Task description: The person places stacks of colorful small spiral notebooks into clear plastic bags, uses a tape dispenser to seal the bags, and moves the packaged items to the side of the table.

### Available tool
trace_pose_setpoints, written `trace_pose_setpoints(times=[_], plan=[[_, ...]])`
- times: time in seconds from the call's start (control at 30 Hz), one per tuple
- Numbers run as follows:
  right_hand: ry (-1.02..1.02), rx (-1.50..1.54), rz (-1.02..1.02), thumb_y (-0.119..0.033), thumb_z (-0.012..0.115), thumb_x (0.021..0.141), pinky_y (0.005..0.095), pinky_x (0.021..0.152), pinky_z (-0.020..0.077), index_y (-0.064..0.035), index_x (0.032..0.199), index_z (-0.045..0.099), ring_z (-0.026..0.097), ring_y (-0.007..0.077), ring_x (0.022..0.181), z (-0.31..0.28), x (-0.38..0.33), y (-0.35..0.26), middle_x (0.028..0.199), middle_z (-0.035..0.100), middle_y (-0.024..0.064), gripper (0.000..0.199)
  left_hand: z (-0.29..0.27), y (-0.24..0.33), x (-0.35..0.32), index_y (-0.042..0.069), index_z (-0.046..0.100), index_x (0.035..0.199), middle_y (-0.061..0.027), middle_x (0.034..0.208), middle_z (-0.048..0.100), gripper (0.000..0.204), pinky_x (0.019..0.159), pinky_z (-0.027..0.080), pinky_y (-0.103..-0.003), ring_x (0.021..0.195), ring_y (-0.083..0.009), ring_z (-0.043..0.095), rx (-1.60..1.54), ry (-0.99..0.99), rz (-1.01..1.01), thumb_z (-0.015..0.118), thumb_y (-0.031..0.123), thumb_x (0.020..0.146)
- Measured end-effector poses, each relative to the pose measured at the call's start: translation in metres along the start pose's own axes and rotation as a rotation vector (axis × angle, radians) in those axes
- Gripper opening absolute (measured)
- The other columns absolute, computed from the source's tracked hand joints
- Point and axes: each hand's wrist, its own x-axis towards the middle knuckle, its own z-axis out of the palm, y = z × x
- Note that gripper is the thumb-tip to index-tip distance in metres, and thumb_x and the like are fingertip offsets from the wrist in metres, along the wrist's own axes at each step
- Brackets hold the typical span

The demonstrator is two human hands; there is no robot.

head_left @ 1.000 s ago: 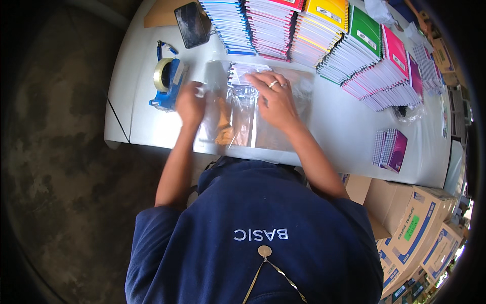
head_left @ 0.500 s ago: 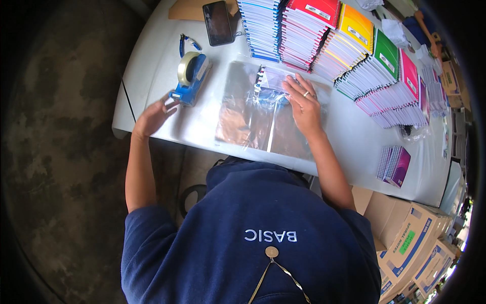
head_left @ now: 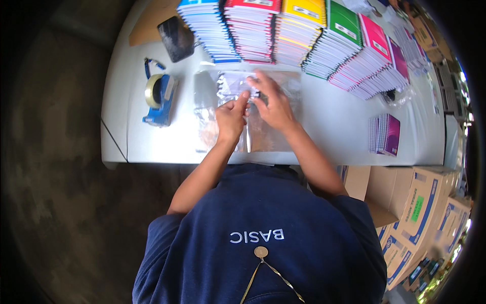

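Taking the clear plastic (head_left: 271,142) on the table (head_left: 329,126) as the clock's centre, 1 brown cardboard piece (head_left: 143,25) lies toward 10 to 11 o'clock at the far left. Nearer, at about 10, sits 1 small blue tool (head_left: 153,66) (too small to name surely). Just below it, at 9, stands 1 blue tape dispenser (head_left: 163,106) with 1 roll of tape (head_left: 152,92). At about 10:30 is 1 black phone (head_left: 175,39).

The left hand (head_left: 230,120) has its fingers curled closed, thumb up against the index finger; I cannot tell whether anything is between them. Its forearm comes in from 7 o'clock and points toward 1, putting the thumb at the near edge of 1 spiral notebook (head_left: 229,83), which lies on the 11 o'clock part of the plastic. The right hand (head_left: 275,105) is blurred, fingers loosely spread and thumb apart, the tips over the notebook's right side; contact is unclear. Its forearm comes from 5 and points toward 11.

Across the far side runs a row of 6 notebook stacks: blue (head_left: 210,30) at 11, red (head_left: 250,33) at 12, yellow (head_left: 298,38) at 1, green (head_left: 334,40) between 1 and 2, pink (head_left: 367,55) at 2, purple (head_left: 399,58) past 2. Small notepads (head_left: 385,134) stand at 3, 1 purple cover showing. At 4, below the table edge, are at least 2 cartons (head_left: 405,215).
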Motion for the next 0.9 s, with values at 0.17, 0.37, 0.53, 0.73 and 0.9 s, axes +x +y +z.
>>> trace_pose_setpoints(times=[0.17, 0.37, 0.53, 0.73, 0.9], plan=[[-0.072, -0.122, -0.034, 0.003, 0.060, 0.076, 0.0385, 0.099, 0.0396, -0.0079, 0.120, 0.059, 0.046, 0.0299, 0.121, 0.001, 0.000, 0.000, 0.124, 0.057, 0.0109, 0.046, -0.021, -0.026, 0.030, 0.001, 0.066, 0.072, -0.0036, 0.060, 0.061, 0.041, 0.044, 0.040, -0.025, 0.047, -0.0103, 0.052, 0.287, -0.026, 0.191, 0.073, 0.041, 0.077], [-0.265, 0.211, 0.192, 0.000, 0.063, 0.069, 0.0396, 0.097, 0.0380, -0.0070, 0.100, 0.054, 0.042, 0.0322, 0.120, 0.004, -0.013, -0.009, 0.133, 0.043, 0.0127, 0.033, -0.123, -0.089, 0.104, 0.001, 0.057, 0.116, -0.0148, 0.095, 0.066, 0.037, 0.067, 0.054, -0.038, 0.074, -0.0278, 0.066, 0.260, -0.071, -0.013, 0.057, 0.027, 0.089], [-0.050, -0.156, -0.476, -0.017, 0.060, 0.082, 0.0451, 0.106, 0.0298, -0.0077, 0.111, 0.055, 0.039, 0.0312, 0.127, -0.013, -0.088, -0.012, 0.130, 0.048, 0.0130, 0.031, -0.041, 0.004, 0.031, 0.001, 0.049, 0.124, -0.0115, 0.111, 0.061, 0.050, 0.082, 0.052, -0.035, 0.092, -0.0216, 0.063, -0.107, -0.672, -0.459, 0.055, 0.037, 0.091], [0.858, -0.201, 0.182, -0.040, 0.064, 0.082, 0.0420, 0.106, 0.0251, 0.0021, 0.136, 0.033, 0.034, 0.0317, 0.130, -0.187, -0.170, -0.010, 0.138, 0.038, 0.0195, 0.075, 0.166, 0.047, -0.056, 0.001, 0.049, 0.124, -0.0112, 0.115, 0.058, 0.049, 0.092, 0.045, -0.037, 0.104, -0.0227, 0.058, -0.042, -0.919, -0.175, 0.053, 0.037, 0.092], [1.498, -0.097, 0.519, -0.042, 0.049, 0.093, 0.0349, 0.094, 0.0394, -0.0022, 0.124, 0.051, 0.050, 0.0217, 0.107, -0.326, -0.234, 0.099, 0.111, 0.056, 0.0129, 0.050, 0.356, 0.009, -0.119, -0.002, 0.052, 0.121, -0.0095, 0.115, 0.059, 0.049, 0.091, 0.043, -0.036, 0.101, -0.0219, 0.057, -0.136, -0.998, 0.031, 0.052, 0.039, 0.093]])
